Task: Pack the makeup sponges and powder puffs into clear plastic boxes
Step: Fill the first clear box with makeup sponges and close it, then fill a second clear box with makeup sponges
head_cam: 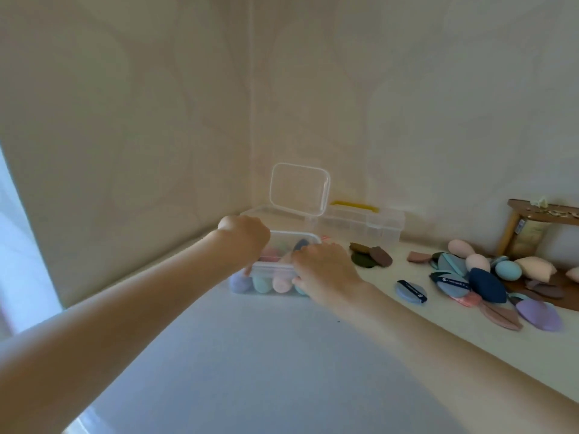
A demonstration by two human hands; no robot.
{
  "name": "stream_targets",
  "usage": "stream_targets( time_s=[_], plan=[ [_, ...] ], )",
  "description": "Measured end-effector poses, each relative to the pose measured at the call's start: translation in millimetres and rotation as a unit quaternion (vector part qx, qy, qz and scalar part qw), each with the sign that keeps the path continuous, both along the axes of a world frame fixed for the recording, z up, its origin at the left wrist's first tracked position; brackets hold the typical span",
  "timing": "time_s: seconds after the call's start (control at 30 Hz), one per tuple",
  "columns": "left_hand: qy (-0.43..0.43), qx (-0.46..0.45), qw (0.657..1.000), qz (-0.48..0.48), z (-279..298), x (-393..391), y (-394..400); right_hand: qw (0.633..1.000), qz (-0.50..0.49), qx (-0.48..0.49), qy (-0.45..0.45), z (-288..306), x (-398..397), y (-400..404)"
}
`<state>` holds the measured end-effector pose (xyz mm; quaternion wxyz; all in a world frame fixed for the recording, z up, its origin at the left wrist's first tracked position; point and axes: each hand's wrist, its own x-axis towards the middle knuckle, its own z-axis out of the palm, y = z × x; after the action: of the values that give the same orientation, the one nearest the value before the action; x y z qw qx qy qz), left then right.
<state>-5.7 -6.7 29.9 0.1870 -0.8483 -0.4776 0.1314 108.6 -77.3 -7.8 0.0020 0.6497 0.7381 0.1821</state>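
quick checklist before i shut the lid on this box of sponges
1. Lid open and upright behind the clear box: ok.
2. Left hand holds the box's left end: ok.
3. Right hand grips the front right corner: ok.
4. Sponges sit below the rim: cannot tell, the hands hide the top.
5. Box full enough to close: cannot tell.
6. Loose puffs on the table still unpacked: not ok; they need the other box.
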Motion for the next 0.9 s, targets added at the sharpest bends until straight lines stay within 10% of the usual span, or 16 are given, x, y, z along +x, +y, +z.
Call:
stream_targets(
  time_s=[0.17,0.33,0.53,0.9],
  plan=[
    [-0.044,-0.02,0.996,0.072,2,-32,32,0.996,0.073,0.019,0.044,-4,-18,42],
    [-0.081,-0.036,0.994,0.065,-6,-34,47,0.943,0.073,0.08,0.316,4,4,90],
    [-0.207,-0.072,0.959,-0.179,-21,-5,42,0.938,-0.003,-0.083,0.337,-13,28,149],
    [-0.135,-0.117,0.973,-0.149,-21,-10,58,0.933,-0.021,0.066,0.354,-17,35,151]
  ],
)
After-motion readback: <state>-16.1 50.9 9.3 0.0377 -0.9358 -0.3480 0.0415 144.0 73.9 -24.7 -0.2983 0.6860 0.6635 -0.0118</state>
